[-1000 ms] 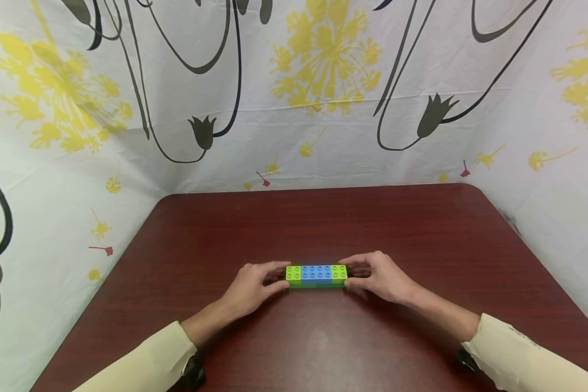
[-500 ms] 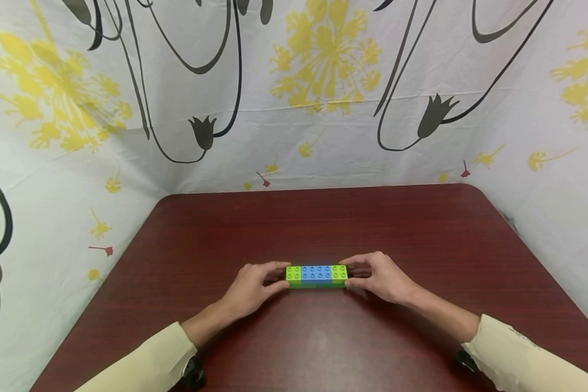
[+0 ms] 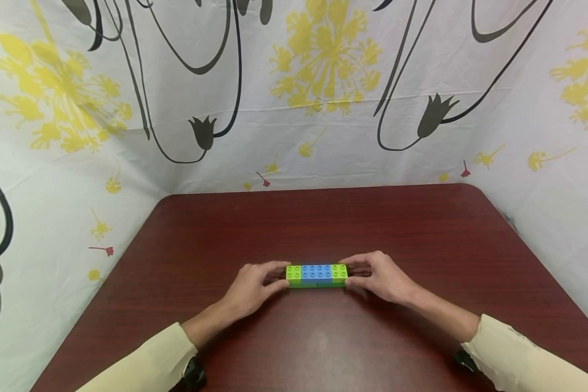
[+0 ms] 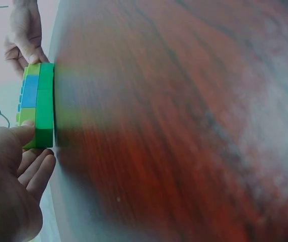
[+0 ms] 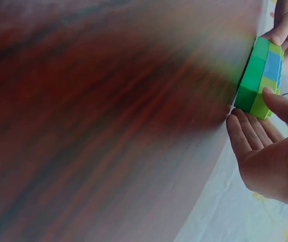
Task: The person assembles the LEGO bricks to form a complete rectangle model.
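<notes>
In the head view, a bar of toy building bricks (image 3: 316, 273) lies lengthwise across the table. Its top layer has a blue middle (image 3: 316, 270) between two lime-green ends, above a darker green layer (image 5: 254, 68) that shows best in the wrist views. My left hand (image 3: 249, 287) grips the left end, with the thumb on the near side and a finger at the far side. At the opposite end my right hand (image 3: 384, 277) holds the bar in the same way. The left wrist view shows the left thumb (image 4: 25, 132) on the lime brick. The far fingertips are partly hidden.
A dark red-brown wooden table (image 3: 318, 337) spreads around the hands. White cloth (image 3: 323, 147) with yellow and grey flower prints hangs behind it and along both sides. Dark straps (image 3: 194, 373) show under the cream sleeves (image 3: 147, 356).
</notes>
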The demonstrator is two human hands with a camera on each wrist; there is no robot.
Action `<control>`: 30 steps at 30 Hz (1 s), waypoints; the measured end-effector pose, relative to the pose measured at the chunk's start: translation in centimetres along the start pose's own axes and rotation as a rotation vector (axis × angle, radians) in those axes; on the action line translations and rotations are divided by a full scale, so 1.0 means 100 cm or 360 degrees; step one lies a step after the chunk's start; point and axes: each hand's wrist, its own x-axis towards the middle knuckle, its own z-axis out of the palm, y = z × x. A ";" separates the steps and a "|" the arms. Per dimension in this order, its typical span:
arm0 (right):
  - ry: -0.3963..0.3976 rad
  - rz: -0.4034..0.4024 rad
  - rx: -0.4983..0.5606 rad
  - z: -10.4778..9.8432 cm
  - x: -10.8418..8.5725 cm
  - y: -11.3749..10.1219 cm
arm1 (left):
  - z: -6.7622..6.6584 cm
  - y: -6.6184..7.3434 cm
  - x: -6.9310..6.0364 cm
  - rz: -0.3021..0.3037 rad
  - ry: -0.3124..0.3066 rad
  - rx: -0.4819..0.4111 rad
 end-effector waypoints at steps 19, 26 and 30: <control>0.0064 -0.0027 0.0009 -0.003 0.002 0.001 | -0.001 0.002 0.002 0.0030 0.0070 -0.0034; 0.0103 -0.0016 0.0050 -0.003 0.006 0.000 | -0.001 0.002 0.005 0.0026 0.0111 -0.0024; 0.0124 -0.0009 0.0069 -0.003 0.008 0.000 | -0.001 0.003 0.007 0.0013 0.0138 -0.0027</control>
